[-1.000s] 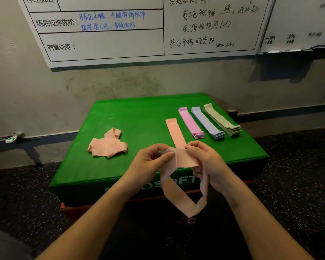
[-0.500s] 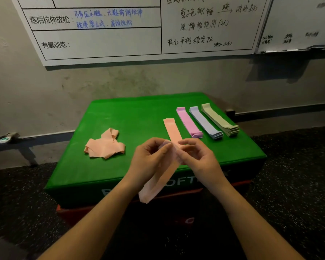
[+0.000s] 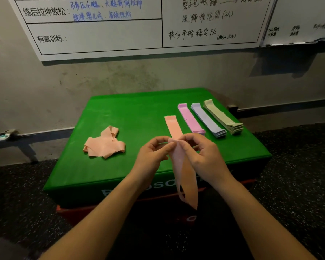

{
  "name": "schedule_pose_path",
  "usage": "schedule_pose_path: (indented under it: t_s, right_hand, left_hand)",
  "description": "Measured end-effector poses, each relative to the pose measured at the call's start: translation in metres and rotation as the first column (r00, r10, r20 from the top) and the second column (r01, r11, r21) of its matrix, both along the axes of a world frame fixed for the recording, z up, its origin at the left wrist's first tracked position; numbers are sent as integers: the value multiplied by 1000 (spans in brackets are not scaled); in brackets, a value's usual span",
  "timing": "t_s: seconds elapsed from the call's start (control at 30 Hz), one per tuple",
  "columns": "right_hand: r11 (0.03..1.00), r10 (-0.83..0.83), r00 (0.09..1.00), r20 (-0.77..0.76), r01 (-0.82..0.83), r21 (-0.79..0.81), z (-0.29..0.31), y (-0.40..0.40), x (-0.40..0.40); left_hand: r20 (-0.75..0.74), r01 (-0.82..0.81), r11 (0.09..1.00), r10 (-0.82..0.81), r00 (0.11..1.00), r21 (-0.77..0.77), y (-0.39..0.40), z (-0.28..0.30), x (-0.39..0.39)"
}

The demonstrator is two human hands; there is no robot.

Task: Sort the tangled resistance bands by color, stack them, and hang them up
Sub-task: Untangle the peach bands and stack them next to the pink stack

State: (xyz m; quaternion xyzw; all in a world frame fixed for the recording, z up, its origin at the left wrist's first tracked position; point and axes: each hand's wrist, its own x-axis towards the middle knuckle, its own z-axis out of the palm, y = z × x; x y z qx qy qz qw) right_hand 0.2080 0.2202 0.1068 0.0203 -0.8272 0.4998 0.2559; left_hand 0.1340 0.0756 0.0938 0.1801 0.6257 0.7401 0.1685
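Single head-worn view, forward and down, close over a green box (image 3: 131, 117) against the wall (image 3: 45, 91)

Bare green box top (image 3: 139, 117) lies between peach tangle (image 3: 104, 144) and stacks (image 3: 210, 119).

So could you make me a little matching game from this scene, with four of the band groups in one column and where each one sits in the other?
Things:
1. tangled peach heap
2. green stack
3. peach band being straightened
4. pink stack

Places:
A. hanging from both hands in front of the green box
B. farthest right in the row of neat stacks
C. alone on the left part of the box top
D. between the flat peach strip and the lilac stack

Pairs: 1-C, 2-B, 3-A, 4-D
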Motion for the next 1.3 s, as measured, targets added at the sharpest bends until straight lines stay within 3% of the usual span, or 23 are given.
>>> schedule_pose_path:
  t_s: [0.07,0.17,0.27,0.37,0.57,0.8,0.97,1.13,1.3]
  right_hand:
    - [999,-3,1000,-2,3,48,3,4,-6]
    - [1000,12,1000,19,-12,-20,5,12,-13]
    - [988,66,996,53,-58,-143,6,19,-18]
    - [981,116,991,68,-103,-161,4,24,-24]
    - [973,56,997,55,-42,-227,0,36,-45]
    - [888,8,990,141,58,-457,-4,49,-79]
    - [814,155,968,195,-14,-581,-20,53,-87]
    - [862,242,920,309,-57,-504,-58,68,-93]
    - [923,162,905,394,3,-385,-84,78,-98]
  left_hand:
    - [-31,16,1000,-16,999,-2,3,-4,-5]
    - [7,90,995,-91,996,40,9,-8,-9]
    - [0,41,999,-41,999,13,14,-10,-13]
    - [-61,-8,999,6,998,-31,19,-13,-19]
    - [-28,95,995,-95,995,-14,28,-15,-33]
    - [-97,120,987,-130,987,-105,44,-8,-50]
    - [-14,42,999,-42,999,-22,59,-7,-66]
    - [88,2,995,-11,996,99,72,2,-89]
    - [238,-95,967,37,970,237,88,16,-116]
